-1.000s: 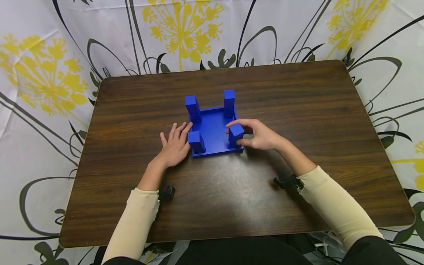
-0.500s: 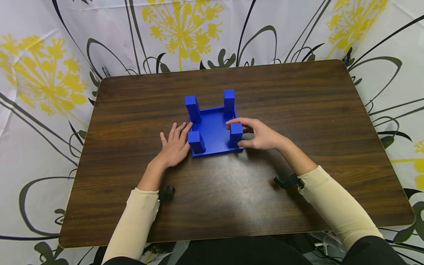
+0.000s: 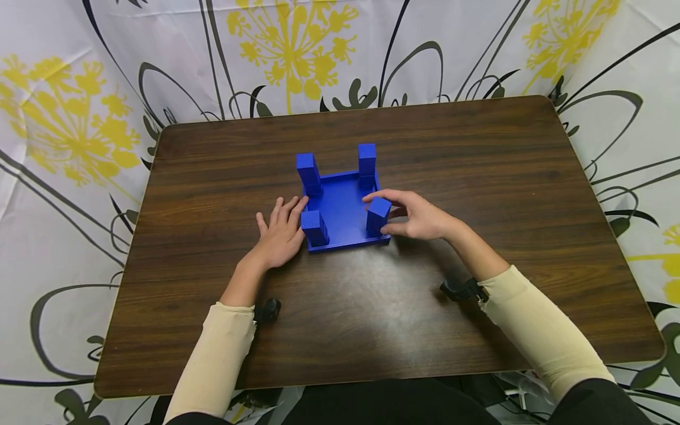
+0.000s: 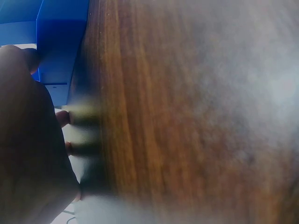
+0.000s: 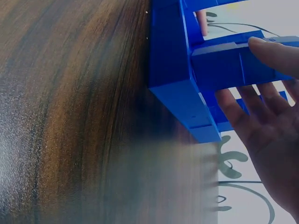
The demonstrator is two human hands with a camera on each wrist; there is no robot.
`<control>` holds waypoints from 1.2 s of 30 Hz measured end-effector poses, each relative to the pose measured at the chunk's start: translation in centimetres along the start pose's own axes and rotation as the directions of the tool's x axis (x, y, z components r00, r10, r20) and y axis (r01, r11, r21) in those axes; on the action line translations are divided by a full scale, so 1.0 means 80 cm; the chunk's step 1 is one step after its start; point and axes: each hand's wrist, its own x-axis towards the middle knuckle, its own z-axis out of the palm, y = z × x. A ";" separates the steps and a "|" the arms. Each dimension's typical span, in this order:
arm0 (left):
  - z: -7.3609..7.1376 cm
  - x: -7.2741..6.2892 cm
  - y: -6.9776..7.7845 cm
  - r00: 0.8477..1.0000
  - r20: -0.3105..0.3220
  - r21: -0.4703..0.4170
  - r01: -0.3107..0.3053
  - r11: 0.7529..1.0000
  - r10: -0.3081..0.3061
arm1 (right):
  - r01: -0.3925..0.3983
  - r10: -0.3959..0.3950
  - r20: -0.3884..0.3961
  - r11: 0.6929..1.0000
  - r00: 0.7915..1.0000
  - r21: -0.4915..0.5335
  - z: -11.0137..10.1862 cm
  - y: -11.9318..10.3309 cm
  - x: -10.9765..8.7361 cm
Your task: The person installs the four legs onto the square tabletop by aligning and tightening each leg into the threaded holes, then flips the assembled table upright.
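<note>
On the table lies a shallow blue square tray [image 3: 344, 208] with raised rims and an upright block post at every corner. My right hand [image 3: 419, 217] pinches the near-right post [image 3: 378, 216] between thumb and fingers; this post stands slightly twisted against the tray's edges. In the right wrist view, the thumb lies on one side of the held post [image 5: 224, 67] and the fingers on the other. My left hand [image 3: 280, 236] rests with spread fingers beside the tray's left side, fingertips at its rim, close to the near-left post [image 3: 316, 228].
The far-left post [image 3: 309, 174] and the far-right post [image 3: 367, 162] stand at the tray's back corners. A brown wood-grain table [image 3: 478, 177] surrounds the tray. Behind it hangs a white cloth [image 3: 186, 35] with yellow and dark plant prints.
In my right hand, the near-right post turned square with the tray half a second ago, and is now twisted again. My left hand and the tray have stayed put.
</note>
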 end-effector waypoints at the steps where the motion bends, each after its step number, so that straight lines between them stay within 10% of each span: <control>1: 0.000 0.000 0.000 1.000 0.003 0.001 0.001 1.000 -0.001 | -0.004 0.004 -0.009 1.000 1.000 -0.015 0.000 0.000 0.000; 36: 0.000 0.000 0.000 1.000 0.010 0.009 0.000 1.000 0.000 | -0.025 0.008 -0.103 0.985 0.995 -0.169 0.007 0.004 0.002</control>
